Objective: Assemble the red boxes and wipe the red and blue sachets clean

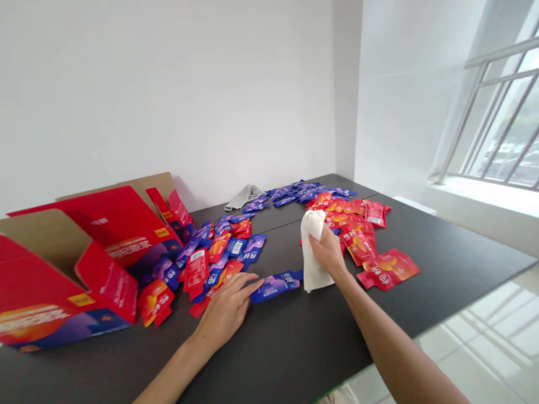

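A blue-purple packet (275, 285) lies flat on the dark table. My left hand (228, 300) rests on the table at the packet's left end, with its fingers stretched out and the fingertips touching the packet's edge. In my right hand (327, 249) is a bunched white cloth (314, 266), gripped near its top. The cloth hangs down to the table at the packet's right end and hides that tip. Right of the cloth lie several red packets (390, 269). A mixed pile of red and blue packets (219, 252) spreads behind my left hand.
Two red cardboard boxes with raised flaps, a near box (36, 286) and a far box (126, 221), stand on the left. More blue packets (303, 192) and a grey cloth (246, 196) lie toward the wall. The table (455, 247) ends at the right, by a window.
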A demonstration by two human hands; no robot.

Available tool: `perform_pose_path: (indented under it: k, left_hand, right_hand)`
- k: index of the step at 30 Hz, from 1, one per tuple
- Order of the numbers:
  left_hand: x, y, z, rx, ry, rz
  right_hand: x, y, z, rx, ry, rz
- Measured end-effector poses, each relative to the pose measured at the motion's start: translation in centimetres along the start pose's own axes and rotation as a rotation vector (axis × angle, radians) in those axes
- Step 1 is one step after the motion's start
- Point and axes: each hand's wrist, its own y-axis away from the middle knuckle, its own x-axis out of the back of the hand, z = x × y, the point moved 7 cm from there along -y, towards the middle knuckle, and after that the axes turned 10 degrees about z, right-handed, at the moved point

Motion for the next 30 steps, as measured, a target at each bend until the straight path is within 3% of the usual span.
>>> perform_pose_path:
  k: [4,9,13,15,20,25,30]
  left_hand:
    - [-1.0,0.8,0.4,0.125,0.180,-0.077]
    - [-1.9,0.5,1.3,0.286,0.300,-0.060]
    - [-2.9,0.1,1.2,0.372,0.416,-0.078]
    - [-3.0,-0.1,1.0,0.382,0.446,-0.083]
    - [-3.3,-0.1,0.7,0.410,0.420,-0.139]
    - [-3.1,-0.3,0.9,0.351,0.491,-0.082]
    - [-3.3,-0.1,0.7,0.381,0.419,-0.134]
  right_hand:
    - [-1.0,0.5,-1.3,0.107,-0.014,-0.094]
    - [-2.1,2.4,-3.0,0.205,0.090,-0.225]
    - [-4.3,7.1,-6.4,0.502,0.137,-0.465]
    - [-5.0,8.5,-7.2,0.597,0.189,-0.510]
    - [-4.7,7.5,-5.7,0.440,0.367,-0.403]
    - [-5.2,8.7,-6.9,0.594,0.264,-0.484]
    - [-4.9,7.7,-6.1,0.470,0.337,-0.404]
